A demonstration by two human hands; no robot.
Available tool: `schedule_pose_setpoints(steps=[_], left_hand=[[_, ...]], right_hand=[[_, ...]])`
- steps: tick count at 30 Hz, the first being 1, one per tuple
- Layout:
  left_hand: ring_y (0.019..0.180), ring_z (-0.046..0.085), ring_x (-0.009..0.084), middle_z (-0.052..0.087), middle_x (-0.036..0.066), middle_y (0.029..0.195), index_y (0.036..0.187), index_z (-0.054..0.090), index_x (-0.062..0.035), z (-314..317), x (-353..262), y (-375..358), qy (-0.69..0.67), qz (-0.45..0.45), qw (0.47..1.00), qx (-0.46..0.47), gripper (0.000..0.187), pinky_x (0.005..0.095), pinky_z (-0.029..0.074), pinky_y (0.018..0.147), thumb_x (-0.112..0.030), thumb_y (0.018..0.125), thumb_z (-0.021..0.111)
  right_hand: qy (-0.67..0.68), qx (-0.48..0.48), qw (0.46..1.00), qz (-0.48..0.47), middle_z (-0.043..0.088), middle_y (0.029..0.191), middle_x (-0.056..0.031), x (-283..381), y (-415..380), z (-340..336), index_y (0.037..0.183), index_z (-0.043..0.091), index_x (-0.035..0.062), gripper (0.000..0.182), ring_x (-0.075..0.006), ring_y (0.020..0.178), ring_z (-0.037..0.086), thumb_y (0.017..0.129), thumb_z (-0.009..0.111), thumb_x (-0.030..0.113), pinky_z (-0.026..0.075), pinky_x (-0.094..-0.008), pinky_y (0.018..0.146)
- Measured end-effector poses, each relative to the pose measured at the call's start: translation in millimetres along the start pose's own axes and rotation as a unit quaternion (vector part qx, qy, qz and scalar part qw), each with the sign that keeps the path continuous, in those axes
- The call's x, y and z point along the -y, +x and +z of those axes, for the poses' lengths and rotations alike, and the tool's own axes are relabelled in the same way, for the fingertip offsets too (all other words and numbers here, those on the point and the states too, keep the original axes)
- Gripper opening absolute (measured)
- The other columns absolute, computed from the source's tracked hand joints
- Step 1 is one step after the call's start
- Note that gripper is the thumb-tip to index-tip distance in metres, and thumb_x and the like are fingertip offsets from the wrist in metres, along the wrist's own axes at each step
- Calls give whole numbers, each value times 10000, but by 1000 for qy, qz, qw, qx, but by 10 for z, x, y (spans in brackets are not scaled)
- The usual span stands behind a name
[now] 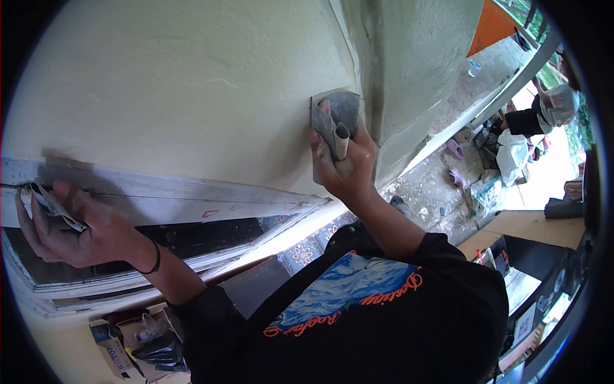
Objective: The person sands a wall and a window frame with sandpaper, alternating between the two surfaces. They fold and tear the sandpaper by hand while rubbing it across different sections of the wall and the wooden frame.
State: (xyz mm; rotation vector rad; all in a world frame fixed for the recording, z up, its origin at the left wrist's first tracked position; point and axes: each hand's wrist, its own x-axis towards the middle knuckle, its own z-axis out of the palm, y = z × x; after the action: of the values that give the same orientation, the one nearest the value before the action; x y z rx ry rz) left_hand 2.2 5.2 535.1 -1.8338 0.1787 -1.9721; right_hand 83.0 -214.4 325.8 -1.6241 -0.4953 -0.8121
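So that it rubs flat, my right hand (342,163) grips folded grey sandpaper (334,125) against the cream wall (192,83); my left hand (67,224) clutches the white window frame (192,195) to steady me.

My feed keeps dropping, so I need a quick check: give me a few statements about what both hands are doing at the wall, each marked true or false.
1. The right hand presses a grey sheet of sandpaper flat against the cream wall. True.
2. The left hand hangs free, clear of everything. False: it grips the white window frame and holds a folded piece of paper.
3. The left wrist wears a dark band. True.
4. The sandpaper lies on the cardboard box. False: it is up on the wall, under the right hand.
5. The person wears a white shirt. False: the shirt is black with a blue print.
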Motion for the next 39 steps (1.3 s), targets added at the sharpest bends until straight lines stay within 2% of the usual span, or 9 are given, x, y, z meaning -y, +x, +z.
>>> schedule_pose_setpoints(steps=[4, 6, 13, 16, 22, 27, 34, 37, 39], left_hand=[[1081, 453, 214, 571, 120, 1094, 960, 629, 11, -37, 39, -13, 18, 6, 1000, 1, 340, 329, 427, 810, -298, 820, 640], [1071, 480, 212, 502, 129, 1151, 993, 619, 29, -42, 53, -15, 30, 2, 999, 17, 305, 304, 494, 799, -176, 777, 680], [1084, 475, 209, 511, 127, 1147, 978, 617, 29, -28, 102, -23, 62, 3, 998, 23, 326, 308, 509, 781, -204, 765, 700], [1077, 477, 216, 510, 125, 1153, 977, 607, 35, 3, 84, -17, 7, -10, 1000, 6, 352, 320, 503, 775, -219, 758, 714], [1051, 484, 244, 512, 177, 1090, 966, 584, 63, 32, 27, -24, -19, -31, 999, 1, 402, 332, 471, 769, -236, 745, 737], [1003, 494, 240, 516, 194, 1041, 940, 589, 63, -4, 66, -9, 14, -15, 1000, -12, 371, 330, 453, 737, -233, 761, 723], [1011, 496, 234, 534, 182, 1013, 945, 588, 62, 45, -57, -14, -68, -49, 996, -41, 358, 327, 458, 742, -226, 773, 713], [1029, 494, 238, 541, 188, 1023, 958, 587, 58, 11, 15, -16, -33, -37, 998, -26, 358, 324, 455, 764, -213, 766, 719], [1034, 494, 240, 543, 190, 1030, 958, 588, 56, 43, 59, -30, -32, -20, 999, -18, 358, 325, 451, 774, -212, 763, 722]], right_hand=[[65, 2, 998, 23, 616, 836, -163, -88, -177, 33, 1121, 599, 30, 401, -277, 636, 631, 727, 669, 61, 479, -314, 533], [57, 1, 998, 5, 623, 809, -157, -140, -163, 11, 1108, 601, 17, 388, -277, 632, 637, 728, 667, 56, 479, -312, 529], [73, -8, 997, 5, 630, 703, -150, -59, -4, -10, 957, 622, -58, 239, -252, 563, 634, 733, 654, 21, 484, -306, 525], [48, -31, 998, -5, 632, 710, -151, -199, -153, 32, 965, 657, 0, 256, -250, 547, 629, 717, 679, 62, 476, -307, 489], [53, 21, 998, 18, 650, 741, -146, -175, 10, -37, 961, 652, -18, 266, -260, 607, 650, 711, 683, 68, 504, -304, 543], [42, 14, 998, 34, 620, 689, -139, -426, -578, 62, 944, 654, 14, 235, -258, 559, 621, 714, 675, 58, 465, -316, 491], [50, 43, 997, 46, 635, 777, -161, -274, -460, 22, 1063, 621, 20, 354, -300, 638, 631, 713, 666, 56, 498, -346, 554], [17, 84, 992, 91, 635, 861, -165, -539, -859, 52, 909, 634, 17, 183, -314, 692, 632, 731, 649, 60, 505, -358, 590], [11, 48, 997, 57, 632, 865, -164, -503, -836, 67, 910, 635, 18, 182, -314, 700, 630, 734, 645, 66, 504, -366, 596]])
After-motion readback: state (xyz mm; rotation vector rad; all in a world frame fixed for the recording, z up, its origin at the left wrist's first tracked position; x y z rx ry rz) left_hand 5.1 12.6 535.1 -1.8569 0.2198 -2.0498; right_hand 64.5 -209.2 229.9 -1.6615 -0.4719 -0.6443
